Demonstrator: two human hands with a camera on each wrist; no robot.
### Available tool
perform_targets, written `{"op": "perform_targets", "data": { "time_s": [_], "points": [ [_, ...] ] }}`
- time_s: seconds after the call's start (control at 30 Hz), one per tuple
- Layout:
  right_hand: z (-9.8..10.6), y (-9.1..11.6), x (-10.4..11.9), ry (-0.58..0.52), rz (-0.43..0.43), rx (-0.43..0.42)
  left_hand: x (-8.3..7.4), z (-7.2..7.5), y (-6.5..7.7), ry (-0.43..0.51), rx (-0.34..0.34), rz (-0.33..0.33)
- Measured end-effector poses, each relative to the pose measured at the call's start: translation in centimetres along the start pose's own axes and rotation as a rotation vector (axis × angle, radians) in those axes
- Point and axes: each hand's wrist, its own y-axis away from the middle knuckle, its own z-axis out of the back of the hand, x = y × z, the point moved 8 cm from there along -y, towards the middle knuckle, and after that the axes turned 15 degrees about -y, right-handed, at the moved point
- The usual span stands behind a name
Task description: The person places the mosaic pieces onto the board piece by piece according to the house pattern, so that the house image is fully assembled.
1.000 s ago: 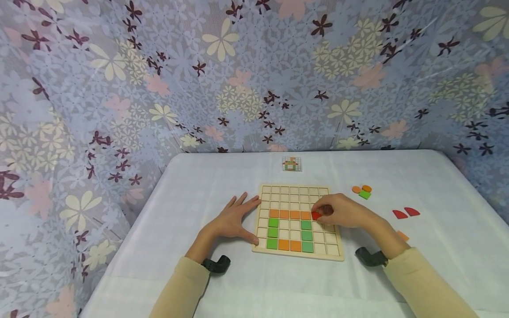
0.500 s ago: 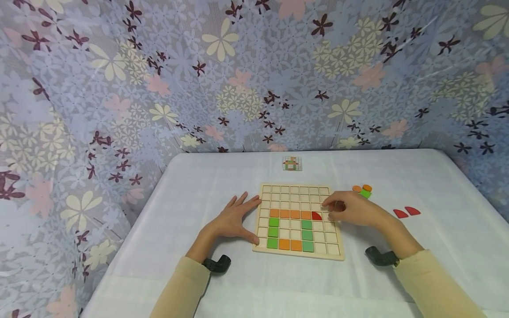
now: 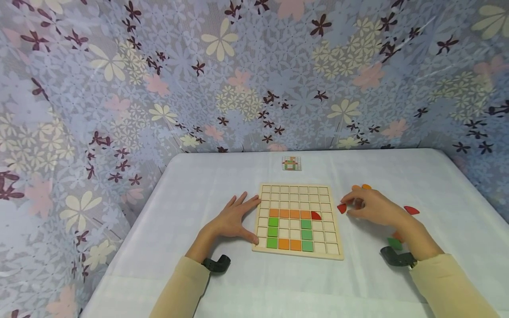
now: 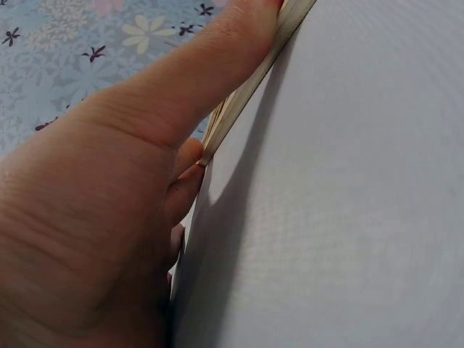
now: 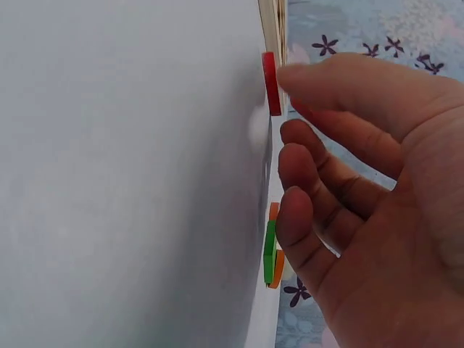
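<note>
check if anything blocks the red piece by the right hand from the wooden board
Nothing visible does: the red piece, pinched by the right hand, is just beside the right edge of the wooden board, with no other piece between. The left hand is at the opposite edge.

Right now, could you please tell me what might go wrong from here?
The red quarter piece is by the fingertips of the right grip, beside the board, so it might slip or catch on its edge. The left grip touches the board's left edge; an uneven push could shift the upper row of orange tiles. A green piece looks close to the right wrist, which might brush it aside.
</note>
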Motion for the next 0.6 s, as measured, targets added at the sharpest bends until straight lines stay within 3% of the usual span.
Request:
{"op": "perform_targets", "data": {
  "time_s": [0.3,0.6],
  "points": [
    [-0.18,-0.23,0.5,0.012,0.079,-0.004,-0.1,0.08,0.11,0.01,-0.004,-0.002],
    [-0.87,-0.12,-0.27,-0.064,-0.044,0.088,-0.15,0.2,0.13,-0.002,-0.001,-0.001]
  ]
}}
